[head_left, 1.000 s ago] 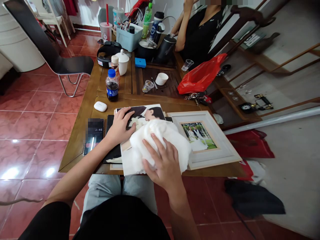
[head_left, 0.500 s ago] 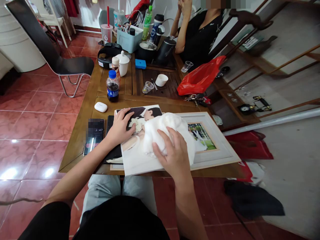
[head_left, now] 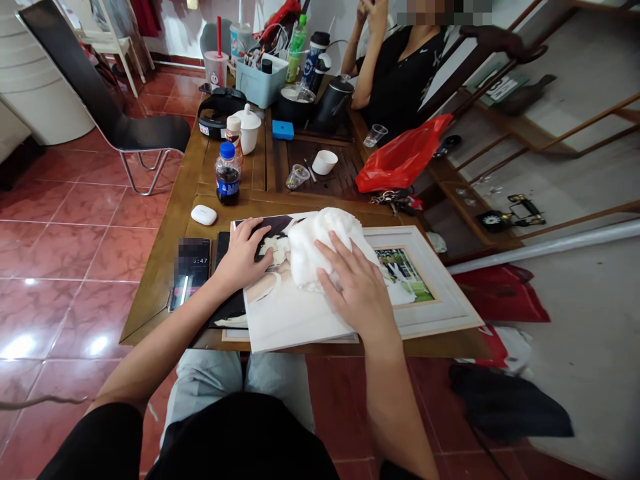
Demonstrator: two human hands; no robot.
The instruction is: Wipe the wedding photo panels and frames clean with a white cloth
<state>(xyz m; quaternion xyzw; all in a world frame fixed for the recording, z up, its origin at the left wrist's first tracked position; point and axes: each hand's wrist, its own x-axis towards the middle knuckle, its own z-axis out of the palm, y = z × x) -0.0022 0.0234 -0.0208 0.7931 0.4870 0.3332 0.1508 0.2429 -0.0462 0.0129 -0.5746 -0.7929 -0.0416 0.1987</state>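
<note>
A large unframed wedding photo (head_left: pixel 290 313) lies on the near edge of the wooden table (head_left: pixel 173 220). My left hand (head_left: pixel 245 257) rests flat on its left edge, fingers spread. My right hand (head_left: pixel 357 287) presses a bunched white cloth (head_left: pixel 317 243) against the photo's upper right part, fingers stretched over the cloth. To the right lies a white picture frame (head_left: pixel 440 293) holding a smaller wedding photo (head_left: pixel 407 277).
A phone (head_left: pixel 191 270) and a white earbud case (head_left: pixel 203 215) lie left of the photo. Further back stand a cola bottle (head_left: pixel 228 175), a white lidded cup (head_left: pixel 249 128), a red plastic bag (head_left: pixel 403 160) and a kettle (head_left: pixel 333 100). Another person in black (head_left: pixel 400 67) sits opposite.
My right hand has slid the white cloth from the photo's lower middle up and away toward its top right corner. My left hand has stayed put on the photo.
</note>
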